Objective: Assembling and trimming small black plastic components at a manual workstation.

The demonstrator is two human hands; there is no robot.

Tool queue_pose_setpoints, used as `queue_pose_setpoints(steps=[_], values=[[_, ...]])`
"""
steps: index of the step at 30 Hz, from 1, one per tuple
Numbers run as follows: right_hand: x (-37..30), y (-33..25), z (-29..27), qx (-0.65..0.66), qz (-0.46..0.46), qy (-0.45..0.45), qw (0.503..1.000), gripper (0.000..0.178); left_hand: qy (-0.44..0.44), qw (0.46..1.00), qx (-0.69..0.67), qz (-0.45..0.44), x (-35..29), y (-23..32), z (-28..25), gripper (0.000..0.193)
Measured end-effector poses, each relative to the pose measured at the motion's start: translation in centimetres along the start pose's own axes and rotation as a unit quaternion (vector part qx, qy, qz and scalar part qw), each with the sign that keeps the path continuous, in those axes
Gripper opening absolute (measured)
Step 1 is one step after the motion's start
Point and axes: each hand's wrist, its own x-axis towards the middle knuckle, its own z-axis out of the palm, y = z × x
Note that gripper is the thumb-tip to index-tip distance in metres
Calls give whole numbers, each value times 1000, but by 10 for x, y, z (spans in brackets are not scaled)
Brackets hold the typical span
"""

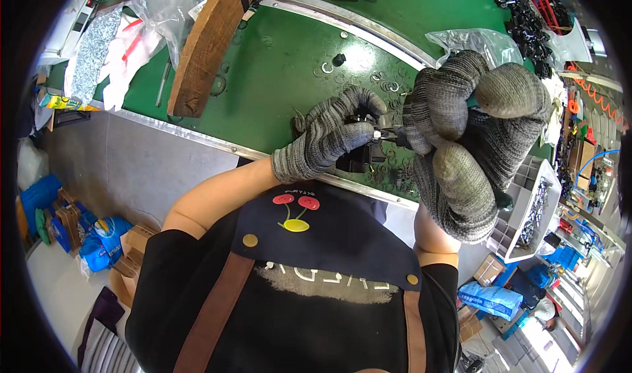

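Green bench (263,90). My left fingers (349,136) pinch a black part (359,159), probably to steady it; my right fingers (449,106) wrap apparent pliers (394,135), tips beside it.

Mottled grey gloves (322,146), black part (361,160), green tabletop (276,63) (silvery edge (247,152))

A brown wooden beam (209,50) spans the left of the green bench (276,57), with a clear plastic bag (163,7) farther left. Another clear bag (484,42) lies far right, short of a coiled orange hose (597,95). Cardboard boxes (137,239) sit beside blue bags (99,249) at left, a blue-and-white sack (490,299) at near right.
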Motion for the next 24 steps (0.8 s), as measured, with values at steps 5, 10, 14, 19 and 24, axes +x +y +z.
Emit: queue_pose_setpoints(steps=[5, 10, 14, 19, 24], values=[[5, 3, -10, -39, -9, -53, 998, 57, -6, 1000, -4, -7, 2, -3, -2, 31], [1, 14, -12, -35, -21, -99, 994, 59, -3, 999, 46, 12, -1, 1, -1, 30], [-6, 11, -6, -20, 17, -22, 999, 59, 9, 1000, 21, -2, -2, 8, 2, 31], [-11, -3, 2, 31, 115, 72, 990, 48, 16, 999, -30, -8, -3, 4, 3, 30], [-7, -6, -18, -68, -5, -81, 994, 41, 1, 1000, -8, -6, 0, 9, 6, 34]])
